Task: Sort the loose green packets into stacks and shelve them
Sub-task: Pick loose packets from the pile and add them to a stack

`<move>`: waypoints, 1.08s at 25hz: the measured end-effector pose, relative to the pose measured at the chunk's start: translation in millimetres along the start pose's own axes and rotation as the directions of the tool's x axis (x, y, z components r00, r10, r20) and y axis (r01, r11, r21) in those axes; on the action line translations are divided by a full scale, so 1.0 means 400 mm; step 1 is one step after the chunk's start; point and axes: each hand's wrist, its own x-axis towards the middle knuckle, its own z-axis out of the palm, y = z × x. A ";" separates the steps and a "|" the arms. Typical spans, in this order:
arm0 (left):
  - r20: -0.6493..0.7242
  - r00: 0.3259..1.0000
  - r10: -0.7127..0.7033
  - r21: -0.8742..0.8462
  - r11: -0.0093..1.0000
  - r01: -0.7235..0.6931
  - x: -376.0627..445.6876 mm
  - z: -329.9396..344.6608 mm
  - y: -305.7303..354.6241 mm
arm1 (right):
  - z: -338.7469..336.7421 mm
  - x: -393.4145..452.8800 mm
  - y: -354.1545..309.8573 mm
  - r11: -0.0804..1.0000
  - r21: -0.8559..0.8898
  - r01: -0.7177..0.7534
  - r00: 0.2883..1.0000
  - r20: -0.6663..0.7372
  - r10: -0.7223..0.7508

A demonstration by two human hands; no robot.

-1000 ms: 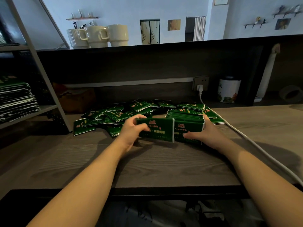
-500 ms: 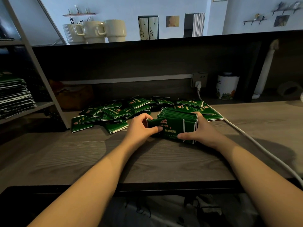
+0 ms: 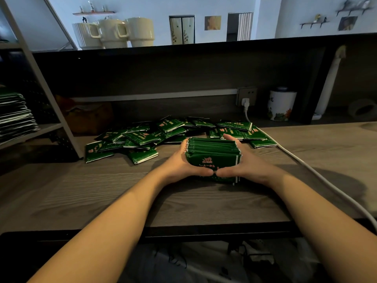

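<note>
Both hands, left hand [image 3: 183,162] and right hand [image 3: 244,164], now clasp the stack of green packets [image 3: 213,155] from either side, thumbs meeting in front. Half a second ago the left hand was adding a packet. The stack stands on edge on the table [image 3: 102,190], faces toward the near side, long axis left-right, near the loose packets [image 3: 142,137].

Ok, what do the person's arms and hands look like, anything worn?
Both forearms are bare up to the frame's edge: no sleeves show. The left hand and right hand have no gloves, rings, watch or wristband that I can see. Nails look short and plain.

Both forearms bare, no sleeves, no watch or rings on hands [image 3: 214,166].
</note>
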 end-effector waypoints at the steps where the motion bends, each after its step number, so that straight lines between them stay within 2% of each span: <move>1: -0.021 1.000 -0.006 0.008 1.000 0.006 0.000 0.003 0.001 | 0.001 -0.003 -0.006 1.000 -0.016 0.007 1.000 -0.011 -0.007; 5: -0.035 0.999 -0.036 -0.019 0.999 0.035 -0.002 -0.004 -0.003 | -0.005 -0.003 -0.004 0.998 -0.054 -0.009 0.997 -0.072 0.005; 9: 0.006 1.000 -0.030 -0.055 0.998 0.030 -0.017 0.000 0.010 | 0.008 0.007 0.013 0.992 -0.081 -0.098 0.994 -0.052 0.094; 14: -0.002 0.999 -0.040 -0.199 0.979 0.039 -0.020 0.004 0.009 | 0.014 0.014 0.015 0.993 -0.092 -0.080 0.995 -0.065 0.074; 16: -0.032 0.997 -0.073 -0.251 0.966 0.063 -0.017 0.000 0.004 | 0.013 0.012 0.011 0.998 -0.045 -0.037 0.996 -0.084 0.033; 20: -0.216 0.950 -0.226 -0.265 0.950 0.166 -0.013 -0.021 -0.011 | 0.007 0.023 0.018 0.999 -0.002 -0.035 0.974 -0.226 0.033; 24: -0.394 0.882 -0.258 -0.214 0.959 0.185 -0.004 -0.041 -0.033 | -0.034 0.071 0.027 0.974 -0.187 -0.126 0.937 -0.345 0.055; 27: -0.435 0.858 -0.273 -0.253 0.952 0.175 -0.004 -0.050 -0.036 | -0.060 0.124 0.029 0.899 -0.399 -0.183 0.915 -0.403 0.008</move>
